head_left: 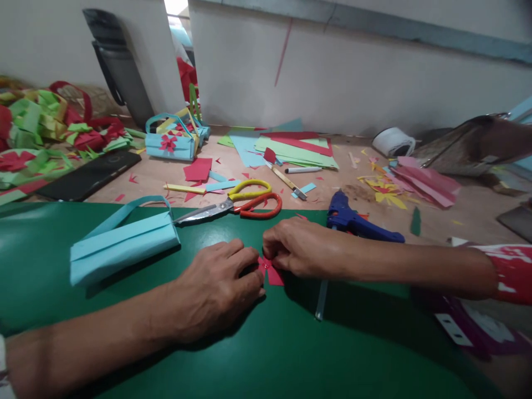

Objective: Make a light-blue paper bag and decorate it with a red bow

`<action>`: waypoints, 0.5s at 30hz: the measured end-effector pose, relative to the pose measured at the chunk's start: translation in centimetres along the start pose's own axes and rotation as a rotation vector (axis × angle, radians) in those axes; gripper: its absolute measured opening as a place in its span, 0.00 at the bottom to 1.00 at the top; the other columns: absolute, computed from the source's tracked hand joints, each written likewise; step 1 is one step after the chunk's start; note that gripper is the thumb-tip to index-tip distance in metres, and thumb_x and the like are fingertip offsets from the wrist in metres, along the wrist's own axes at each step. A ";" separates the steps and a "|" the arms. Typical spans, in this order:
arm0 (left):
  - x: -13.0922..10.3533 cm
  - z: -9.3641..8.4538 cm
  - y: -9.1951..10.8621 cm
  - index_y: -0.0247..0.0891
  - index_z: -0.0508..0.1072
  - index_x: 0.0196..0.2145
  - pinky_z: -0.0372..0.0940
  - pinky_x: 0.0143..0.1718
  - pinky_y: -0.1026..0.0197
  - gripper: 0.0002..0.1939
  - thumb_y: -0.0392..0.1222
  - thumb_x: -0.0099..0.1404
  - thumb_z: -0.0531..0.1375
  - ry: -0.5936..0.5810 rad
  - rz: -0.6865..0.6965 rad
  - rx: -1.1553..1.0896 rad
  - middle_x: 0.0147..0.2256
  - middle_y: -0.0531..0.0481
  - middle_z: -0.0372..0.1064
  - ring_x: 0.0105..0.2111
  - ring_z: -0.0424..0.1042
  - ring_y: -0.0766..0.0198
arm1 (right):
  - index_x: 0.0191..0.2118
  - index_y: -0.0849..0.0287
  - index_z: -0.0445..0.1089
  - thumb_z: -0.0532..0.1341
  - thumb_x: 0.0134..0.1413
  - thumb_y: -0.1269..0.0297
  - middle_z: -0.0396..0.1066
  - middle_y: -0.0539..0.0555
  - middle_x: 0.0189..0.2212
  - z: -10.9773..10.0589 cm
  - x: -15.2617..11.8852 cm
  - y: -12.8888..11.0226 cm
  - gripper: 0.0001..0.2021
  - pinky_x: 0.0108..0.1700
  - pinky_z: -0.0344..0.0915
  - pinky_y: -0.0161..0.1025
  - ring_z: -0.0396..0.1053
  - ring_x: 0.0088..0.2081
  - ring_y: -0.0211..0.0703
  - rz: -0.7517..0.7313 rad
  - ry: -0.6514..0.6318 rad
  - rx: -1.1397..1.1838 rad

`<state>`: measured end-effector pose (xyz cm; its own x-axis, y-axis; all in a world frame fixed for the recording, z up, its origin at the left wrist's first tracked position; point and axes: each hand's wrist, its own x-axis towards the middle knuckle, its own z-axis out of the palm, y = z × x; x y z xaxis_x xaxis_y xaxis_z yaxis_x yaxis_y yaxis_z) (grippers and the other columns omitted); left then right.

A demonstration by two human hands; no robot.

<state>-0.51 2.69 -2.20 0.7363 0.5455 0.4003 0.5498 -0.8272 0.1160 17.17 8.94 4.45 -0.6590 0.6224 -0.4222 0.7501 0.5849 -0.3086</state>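
Observation:
A small red paper flower (pixel 274 275) lies on the green board (pixel 307 354), with a shiny spot at its centre. My left hand (pixel 220 288) rests on the board, its curled fingers pinching the flower's left edge. From the right, my right hand (pixel 297 249) pinches the flower's upper right part with thumb and finger; its fingertips are partly hidden. Left of my hands sits a light blue paper bag (pixel 124 244) with a handle. Scissors (pixel 224 208) with yellow and red handles lie above my left hand. The blue glue gun (pixel 353 219) is behind my right forearm, its clear glue stick (pixel 321 302) showing below.
Coloured paper sheets (pixel 297 149), a pen (pixel 303 169) and a craft knife (pixel 286 178) lie behind the board. At left are a phone (pixel 91 174), a dark bottle (pixel 122 72) and a finished blue bag (pixel 170 145). A white roll (pixel 393 142) stands at right.

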 end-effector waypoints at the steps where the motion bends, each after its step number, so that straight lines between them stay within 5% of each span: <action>1: 0.0 0.0 0.0 0.37 0.72 0.33 0.54 0.26 0.58 0.10 0.40 0.67 0.52 -0.001 -0.001 -0.002 0.31 0.46 0.67 0.27 0.58 0.62 | 0.30 0.59 0.73 0.58 0.42 0.74 0.73 0.51 0.25 -0.1 0.0 0.0 0.08 0.27 0.55 0.33 0.67 0.27 0.40 0.000 -0.012 0.002; 15: 0.3 -0.2 -0.1 0.36 0.73 0.34 0.54 0.26 0.58 0.10 0.39 0.66 0.53 -0.015 -0.002 -0.024 0.31 0.45 0.68 0.27 0.58 0.61 | 0.31 0.61 0.74 0.57 0.43 0.73 0.74 0.53 0.25 -1.2 0.9 -0.3 0.10 0.24 0.57 0.31 0.67 0.25 0.39 0.033 -0.174 0.016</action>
<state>-0.38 2.90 -1.89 0.7410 0.5491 0.3865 0.5419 -0.8289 0.1386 16.26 9.98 5.23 -0.6156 0.5409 -0.5731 0.7730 0.5561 -0.3054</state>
